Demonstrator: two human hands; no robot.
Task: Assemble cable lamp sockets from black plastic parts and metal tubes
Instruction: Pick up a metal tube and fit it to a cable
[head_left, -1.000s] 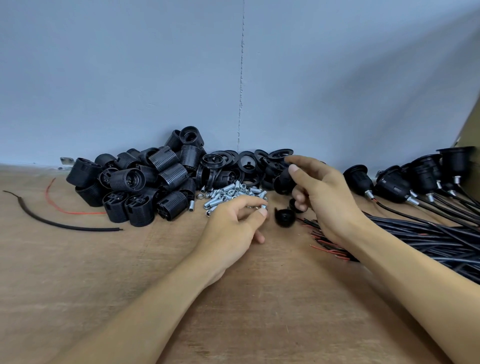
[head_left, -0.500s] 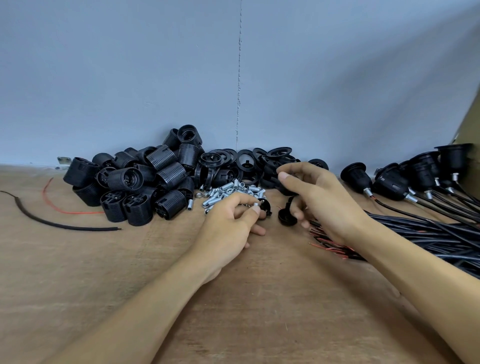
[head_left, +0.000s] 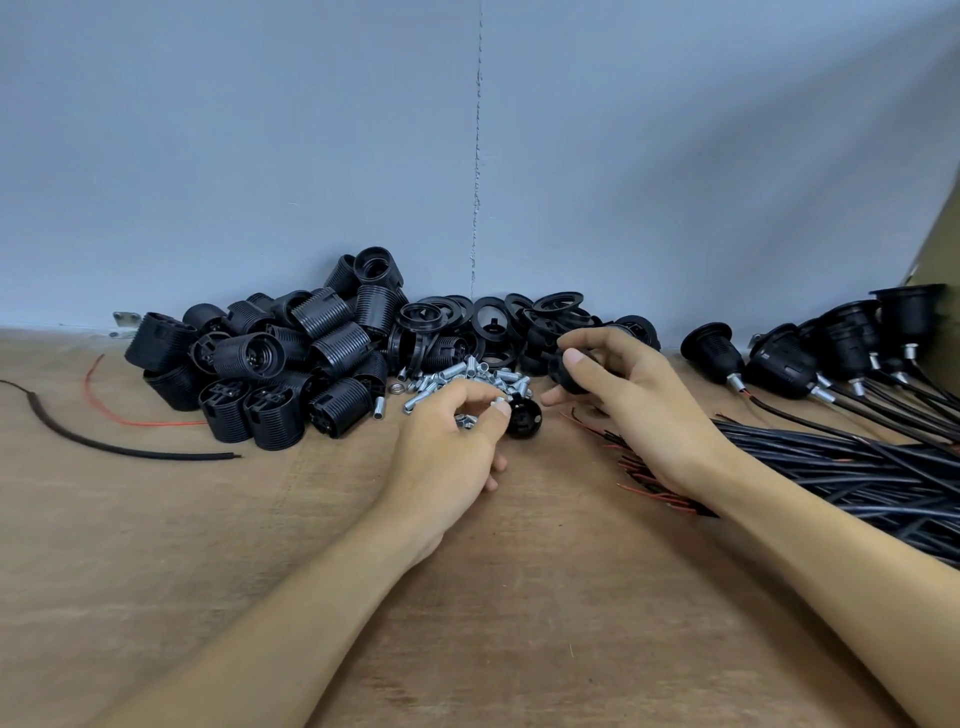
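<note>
My left hand (head_left: 449, 447) rests on the wooden table (head_left: 260, 545) beside the pile of small metal tubes (head_left: 462, 382), with thumb and fingers pinched on one metal tube. A black socket cap (head_left: 523, 415) lies on the table just right of its fingertips. My right hand (head_left: 639, 400) hovers a little higher and grips another black socket cap (head_left: 566, 371) between thumb and fingers. Behind them sits a heap of black threaded socket bodies (head_left: 291, 364) and a stack of black rings (head_left: 498, 322).
Assembled sockets on black cables (head_left: 810, 364) lie at the right, their cable bundle (head_left: 857, 467) running under my right forearm. A loose black cable piece (head_left: 104, 447) and a red wire (head_left: 114, 410) lie at the left. A blue-grey wall stands right behind the parts.
My left hand has closed on a metal tube from the pile. My right hand has lifted one black cap from the table, leaving the other cap lying by my left fingertips.
</note>
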